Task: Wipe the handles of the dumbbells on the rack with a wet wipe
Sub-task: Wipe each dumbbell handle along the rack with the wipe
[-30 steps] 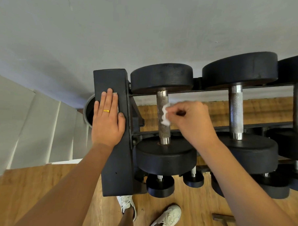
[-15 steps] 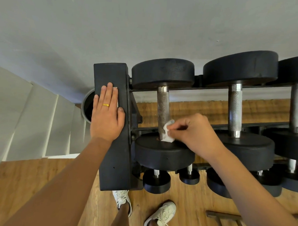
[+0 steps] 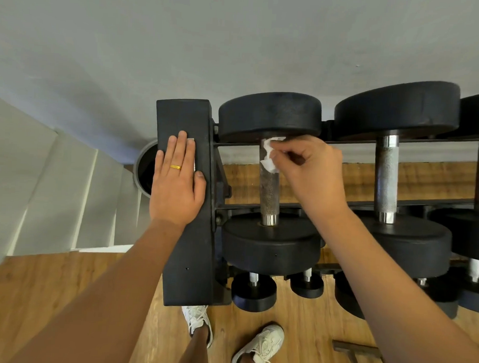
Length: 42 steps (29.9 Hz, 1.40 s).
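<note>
R hand [image 3: 307,173] fingers pinch wet wipe [image 3: 269,155] on handle [image 3: 268,188] top end; axis runs toward viewer, rest lies below. L hand [image 3: 176,184] flat on rack [image 3: 186,247].

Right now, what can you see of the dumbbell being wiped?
The leftmost dumbbell on the top tier of the rack has two round black heads, matte and rubber-like, joined by a knurled metal handle, dull and dark. It lies across two rails, handle pointing away from the person. The right hand pinches a crumpled white wet wipe against the handle's far end.
</note>
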Motion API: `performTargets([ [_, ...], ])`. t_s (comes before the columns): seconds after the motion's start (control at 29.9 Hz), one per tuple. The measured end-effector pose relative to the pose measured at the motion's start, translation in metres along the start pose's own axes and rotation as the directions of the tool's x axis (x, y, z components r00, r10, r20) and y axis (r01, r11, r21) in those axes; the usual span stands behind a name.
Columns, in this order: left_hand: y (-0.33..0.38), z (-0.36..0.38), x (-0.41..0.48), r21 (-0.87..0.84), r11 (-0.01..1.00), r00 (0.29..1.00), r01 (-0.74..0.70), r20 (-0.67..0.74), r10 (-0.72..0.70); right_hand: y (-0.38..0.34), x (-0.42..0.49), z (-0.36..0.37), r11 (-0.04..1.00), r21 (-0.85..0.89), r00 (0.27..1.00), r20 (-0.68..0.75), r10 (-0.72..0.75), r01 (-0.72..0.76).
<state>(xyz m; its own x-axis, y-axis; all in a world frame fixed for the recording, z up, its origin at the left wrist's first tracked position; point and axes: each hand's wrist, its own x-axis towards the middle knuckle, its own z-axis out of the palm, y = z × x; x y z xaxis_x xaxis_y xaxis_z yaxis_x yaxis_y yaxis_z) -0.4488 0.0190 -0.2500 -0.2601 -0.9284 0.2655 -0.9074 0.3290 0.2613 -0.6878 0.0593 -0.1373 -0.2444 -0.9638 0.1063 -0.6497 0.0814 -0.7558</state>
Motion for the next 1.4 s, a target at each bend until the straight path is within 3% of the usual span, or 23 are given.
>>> performTargets([
  [0.3, 0.0, -0.001, -0.001, -0.002, 1.0, 1.0, 0.008, 0.011, -0.008, 0.007, -0.033, -0.008, 0.99, -0.138, 0.993, 0.116, -0.015, 0.031],
  [0.54, 0.0, -0.001, -0.001, -0.003, 1.0, 1.0, 0.003, 0.008, -0.003, -0.007, -0.001, 0.003, 0.986, -0.164, 0.998, 0.047, 0.035, -0.027],
  [0.77, -0.001, 0.0, 0.0, 0.007, 1.0, 1.0, 0.005, 0.013, -0.005, 0.0, -0.05, -0.011, 0.978, -0.192, 0.932, 0.331, 0.146, -0.085],
  [0.97, 0.0, -0.001, 0.0, -0.005, 1.0, 1.0, 0.002, 0.009, -0.002, -0.008, -0.025, -0.008, 0.986, -0.121, 0.962, 0.235, 0.139, -0.113],
  [1.17, -0.001, 0.0, 0.0, -0.001, 1.0, 1.0, -0.006, 0.001, 0.006, -0.001, -0.041, -0.029, 0.96, -0.196, 0.832, 0.484, 0.272, -0.2],
  [1.27, -0.001, -0.001, 0.0, -0.006, 1.0, 1.0, -0.006, 0.001, 0.006, -0.002, -0.032, -0.029, 0.969, -0.241, 0.84, 0.513, 0.177, -0.056],
  [1.34, 0.0, -0.002, 0.0, -0.009, 1.0, 1.0, -0.004, 0.005, 0.004, -0.005, -0.024, -0.027, 0.967, -0.227, 0.918, 0.396, -0.016, 0.115],
  [1.4, 0.0, -0.003, 0.0, -0.013, 1.0, 1.0, -0.001, 0.012, 0.001, -0.005, -0.014, -0.026, 0.913, -0.252, 0.934, 0.243, -0.263, 0.322],
])
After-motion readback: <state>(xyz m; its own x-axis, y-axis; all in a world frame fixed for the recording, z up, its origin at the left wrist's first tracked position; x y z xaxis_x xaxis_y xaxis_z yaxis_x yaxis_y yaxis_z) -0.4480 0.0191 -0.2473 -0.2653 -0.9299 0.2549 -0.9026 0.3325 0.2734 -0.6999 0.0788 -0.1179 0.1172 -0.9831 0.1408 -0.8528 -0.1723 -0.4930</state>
